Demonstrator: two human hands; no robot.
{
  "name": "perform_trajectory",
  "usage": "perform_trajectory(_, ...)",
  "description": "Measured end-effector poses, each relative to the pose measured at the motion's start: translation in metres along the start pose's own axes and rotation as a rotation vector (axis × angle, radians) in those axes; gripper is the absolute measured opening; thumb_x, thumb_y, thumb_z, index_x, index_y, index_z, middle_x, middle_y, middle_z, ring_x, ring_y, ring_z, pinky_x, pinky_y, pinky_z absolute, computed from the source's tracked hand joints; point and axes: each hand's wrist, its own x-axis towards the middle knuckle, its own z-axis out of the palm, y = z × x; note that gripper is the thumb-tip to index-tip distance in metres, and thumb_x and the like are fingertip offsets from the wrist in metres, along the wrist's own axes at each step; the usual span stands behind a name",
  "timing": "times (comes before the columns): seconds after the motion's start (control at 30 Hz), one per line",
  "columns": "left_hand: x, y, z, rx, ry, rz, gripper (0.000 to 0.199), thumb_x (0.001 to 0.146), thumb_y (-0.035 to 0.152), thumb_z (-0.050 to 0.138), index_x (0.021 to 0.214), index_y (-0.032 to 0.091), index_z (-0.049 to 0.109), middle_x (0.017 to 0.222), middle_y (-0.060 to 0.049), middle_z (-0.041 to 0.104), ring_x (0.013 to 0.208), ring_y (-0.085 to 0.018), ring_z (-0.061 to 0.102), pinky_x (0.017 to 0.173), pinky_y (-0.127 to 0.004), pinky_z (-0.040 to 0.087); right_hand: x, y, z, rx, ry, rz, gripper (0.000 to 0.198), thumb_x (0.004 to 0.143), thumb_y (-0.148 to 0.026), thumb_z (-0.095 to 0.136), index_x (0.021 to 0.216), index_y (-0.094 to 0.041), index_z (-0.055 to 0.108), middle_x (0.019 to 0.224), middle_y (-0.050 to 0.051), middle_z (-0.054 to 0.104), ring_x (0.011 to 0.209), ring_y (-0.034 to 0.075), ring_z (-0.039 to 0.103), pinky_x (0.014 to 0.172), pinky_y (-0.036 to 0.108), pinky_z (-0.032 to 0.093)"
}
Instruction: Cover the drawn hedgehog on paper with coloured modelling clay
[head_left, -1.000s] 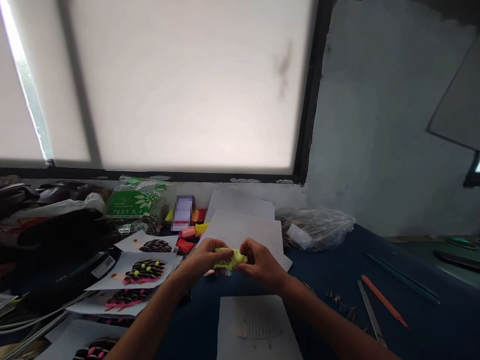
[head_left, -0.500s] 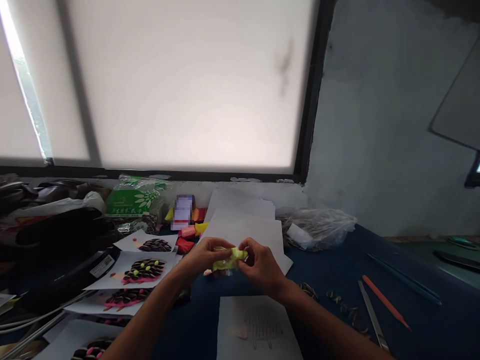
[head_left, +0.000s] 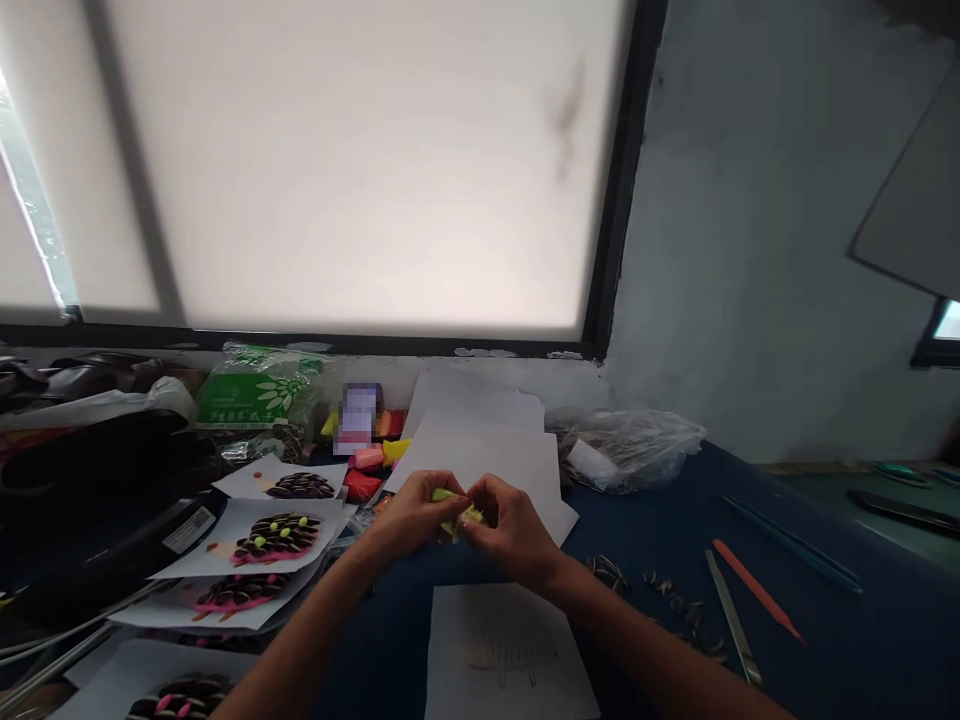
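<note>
My left hand (head_left: 414, 508) and my right hand (head_left: 511, 522) meet above the middle of the table. Pinched between them is a packet of yellow-green modelling clay (head_left: 442, 495) in a thin clear wrapper, partly covered by the fingers. Both thumbs press against it. Below the hands lies a white sheet (head_left: 454, 610) with a faint pencil drawing of an animal with short legs. Sunflower seeds (head_left: 607, 574) lie to the right, near my right forearm.
Finished seed-and-clay pictures (head_left: 277, 540) overlap at left. Behind them sit a green seed bag (head_left: 247, 388), a phone (head_left: 358, 418) and coloured clay packets (head_left: 364, 487). Blank paper (head_left: 480, 450) and a plastic bag (head_left: 637, 450) lie behind. An orange tool (head_left: 757, 590) and a metal blade (head_left: 731, 615) lie right.
My hands have drawn closer together around the clay packet, and less of it shows between the fingers. The view has shifted slightly; objects on the table lie as before.
</note>
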Motion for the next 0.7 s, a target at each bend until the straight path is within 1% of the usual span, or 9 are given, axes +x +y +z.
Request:
perform_trajectory(0.07, -0.001, 0.002, -0.005, -0.003, -0.027, -0.009, 0.042, 0.061, 0.052, 0.078, 0.074, 0.015, 0.063, 0.059, 0.0, 0.065, 0.049, -0.014, 0.06, 0.041, -0.019, 0.035, 0.0, 0.0, 0.0, -0.02, 0.004, -0.013, 0.006, 0.076, -0.018, 0.061, 0.08, -0.018, 0.058, 0.071, -0.002, 0.057, 0.061, 0.012, 0.048, 0.054, 0.023, 0.036)
perform_trajectory(0.17, -0.001, 0.002, -0.012, -0.032, -0.047, -0.02, 0.039, 0.062, 0.049, 0.078, 0.075, 0.014, 0.065, 0.061, 0.0, 0.066, 0.054, -0.015, 0.063, 0.046, -0.021, 0.041, 0.001, 0.001, -0.002, -0.034, 0.016, -0.03, 0.009, 0.074, -0.014, 0.059, 0.082, -0.019, 0.057, 0.072, -0.002, 0.056, 0.063, 0.012, 0.049, 0.056, 0.023, 0.038)
perform_trajectory(0.23, -0.001, 0.001, -0.014, -0.056, -0.046, -0.028, 0.038, 0.064, 0.05, 0.077, 0.074, 0.015, 0.064, 0.061, 0.0, 0.066, 0.057, -0.015, 0.064, 0.049, -0.022, 0.044, 0.002, 0.003, -0.003, -0.037, 0.037, -0.039, 0.01, 0.074, -0.015, 0.059, 0.082, -0.019, 0.055, 0.07, -0.003, 0.054, 0.062, 0.012, 0.048, 0.056, 0.023, 0.038)
perform_trajectory(0.3, 0.0, -0.001, -0.014, -0.08, -0.039, -0.036, 0.04, 0.065, 0.052, 0.077, 0.073, 0.016, 0.062, 0.062, 0.0, 0.065, 0.058, -0.016, 0.064, 0.049, -0.022, 0.046, 0.002, 0.005, -0.003, -0.036, 0.061, -0.05, 0.009, 0.075, -0.017, 0.059, 0.081, -0.02, 0.053, 0.067, -0.004, 0.052, 0.06, 0.012, 0.047, 0.055, 0.023, 0.037)
perform_trajectory(0.43, 0.0, -0.002, -0.015, -0.13, -0.014, -0.037, 0.044, 0.062, 0.052, 0.079, 0.079, 0.015, 0.062, 0.066, -0.001, 0.066, 0.061, -0.017, 0.066, 0.05, -0.023, 0.05, 0.002, 0.007, -0.003, -0.016, 0.094, -0.069, 0.006, 0.078, -0.021, 0.058, 0.082, -0.02, 0.055, 0.068, -0.003, 0.054, 0.061, 0.013, 0.049, 0.057, 0.025, 0.039)
perform_trajectory(0.57, 0.0, -0.001, -0.019, -0.161, 0.012, -0.059, 0.042, 0.063, 0.049, 0.081, 0.082, 0.015, 0.064, 0.069, -0.001, 0.068, 0.062, -0.017, 0.067, 0.051, -0.023, 0.052, 0.003, 0.005, -0.003, 0.017, 0.127, -0.064, 0.008, 0.079, -0.024, 0.061, 0.08, -0.019, 0.055, 0.07, -0.002, 0.055, 0.063, 0.014, 0.051, 0.059, 0.025, 0.04)
perform_trajectory(0.7, -0.001, -0.002, -0.021, -0.177, 0.03, -0.091, 0.04, 0.068, 0.046, 0.08, 0.086, 0.013, 0.066, 0.073, -0.002, 0.068, 0.062, -0.018, 0.069, 0.049, -0.024, 0.053, 0.002, 0.002, -0.004, 0.081, 0.15, -0.034, 0.011, 0.078, -0.026, 0.061, 0.087, -0.02, 0.057, 0.072, -0.002, 0.056, 0.063, 0.014, 0.051, 0.059, 0.026, 0.041)
